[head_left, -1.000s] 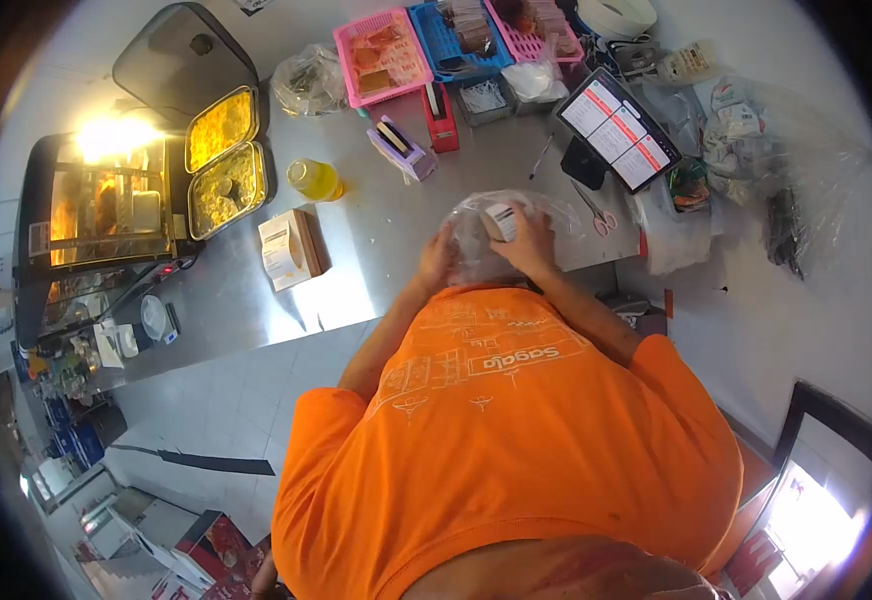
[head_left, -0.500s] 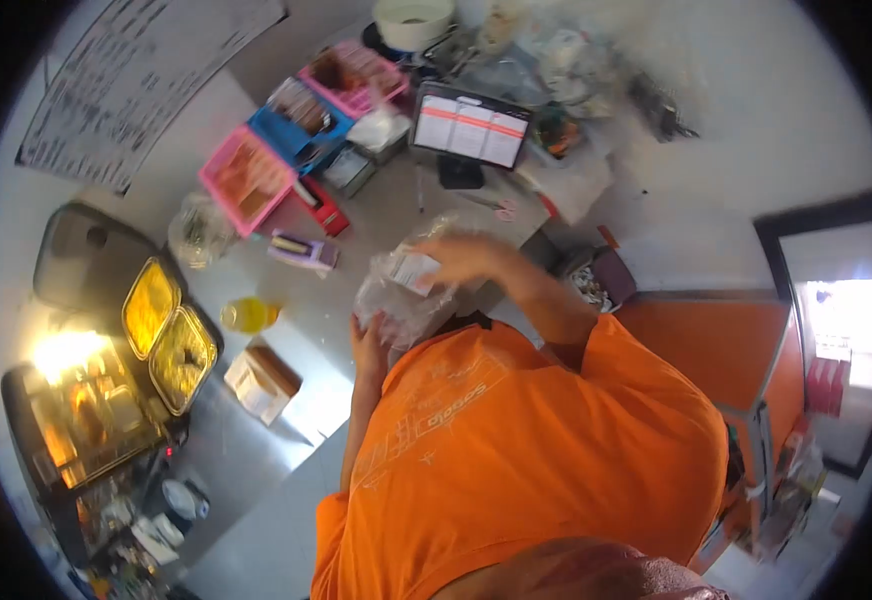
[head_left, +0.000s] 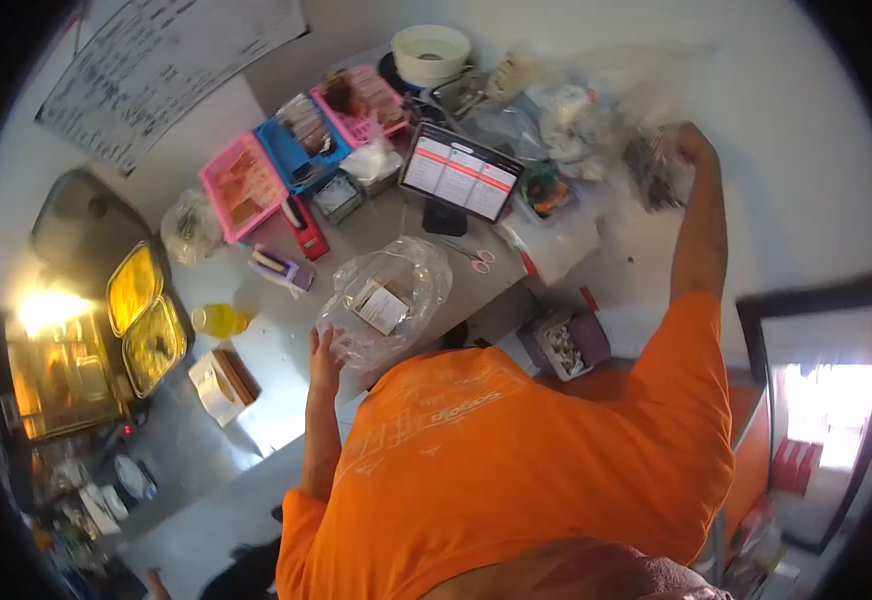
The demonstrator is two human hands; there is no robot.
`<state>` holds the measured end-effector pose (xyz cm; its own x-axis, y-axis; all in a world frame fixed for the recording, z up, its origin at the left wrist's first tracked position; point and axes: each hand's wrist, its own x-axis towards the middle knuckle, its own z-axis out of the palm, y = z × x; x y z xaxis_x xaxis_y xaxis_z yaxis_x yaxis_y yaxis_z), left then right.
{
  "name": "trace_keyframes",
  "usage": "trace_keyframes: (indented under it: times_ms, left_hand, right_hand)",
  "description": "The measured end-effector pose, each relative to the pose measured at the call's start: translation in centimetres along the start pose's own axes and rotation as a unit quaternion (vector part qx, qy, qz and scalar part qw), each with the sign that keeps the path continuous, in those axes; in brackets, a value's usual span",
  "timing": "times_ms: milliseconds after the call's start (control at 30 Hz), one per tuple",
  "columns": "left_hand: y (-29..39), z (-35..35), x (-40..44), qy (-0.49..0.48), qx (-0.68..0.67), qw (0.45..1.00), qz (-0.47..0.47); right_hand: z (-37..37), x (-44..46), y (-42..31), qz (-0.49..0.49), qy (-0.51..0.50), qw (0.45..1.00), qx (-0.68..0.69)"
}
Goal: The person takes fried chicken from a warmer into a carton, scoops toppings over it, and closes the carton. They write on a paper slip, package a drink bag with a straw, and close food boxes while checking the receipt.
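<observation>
A clear plastic bag (head_left: 421, 275) lies at the near edge of the metal counter, with a small box bearing a white label (head_left: 381, 307) inside it. My left hand (head_left: 327, 352) touches the bag's left side; whether its fingers grip the film is hard to see. Far to the right, my right arm is stretched up to the wall, where my right hand (head_left: 694, 145) has its fingers bent at a hanging bundle of dark items (head_left: 656, 172) in clear plastic. What those fingers hold, if anything, is hidden.
A tablet on a stand (head_left: 461, 172), pink scissors (head_left: 481, 262), a red stapler (head_left: 306, 230), pink (head_left: 243, 188) and blue baskets (head_left: 301, 145) stand beyond the bag. To the left are a yellow bottle (head_left: 220, 320), a cardboard box (head_left: 224, 387) and a lit warmer (head_left: 66, 370).
My right hand has left the bag and reached up to the hanging bundle at the right. My left hand stays by the bag, and the labelled box now lies uncovered by my hands.
</observation>
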<state>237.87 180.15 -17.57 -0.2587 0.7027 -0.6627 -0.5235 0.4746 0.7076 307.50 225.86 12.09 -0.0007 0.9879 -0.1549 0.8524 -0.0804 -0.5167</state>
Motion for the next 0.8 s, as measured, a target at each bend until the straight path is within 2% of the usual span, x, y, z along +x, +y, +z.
trace_keyframes:
  times_ms: [133,167,200,267,400,633,800]
  left_hand:
    - [-4.0,1.5,3.0,0.043,-0.095,0.994,0.021]
    - [-3.5,2.2,2.4,0.040,-0.091,0.995,0.028]
    - [-3.0,3.0,1.8,0.077,-0.062,0.995,0.029]
    - [-3.2,3.4,0.9,0.096,-0.077,0.989,0.079]
    - [-4.0,2.8,-0.8,0.123,-0.065,0.988,0.066]
    - [-3.4,3.6,-1.4,0.121,-0.063,0.990,0.042]
    - [-2.6,2.5,-2.1,0.075,-0.075,0.993,0.050]
  right_hand:
    - [0.2,2.4,-0.4,-0.086,-0.035,0.989,-0.112]
    - [-0.3,3.2,0.4,-0.100,-0.032,0.985,-0.135]
    - [-1.0,4.0,1.1,-0.113,-0.024,0.981,-0.159]
    - [-2.6,4.8,2.3,-0.126,0.009,0.969,-0.211]
    - [-4.8,3.9,3.6,-0.108,0.110,0.944,-0.292]
    - [-3.0,4.0,5.2,-0.088,0.170,0.942,-0.275]
    - [-2.6,3.2,4.4,-0.064,0.234,0.931,-0.273]
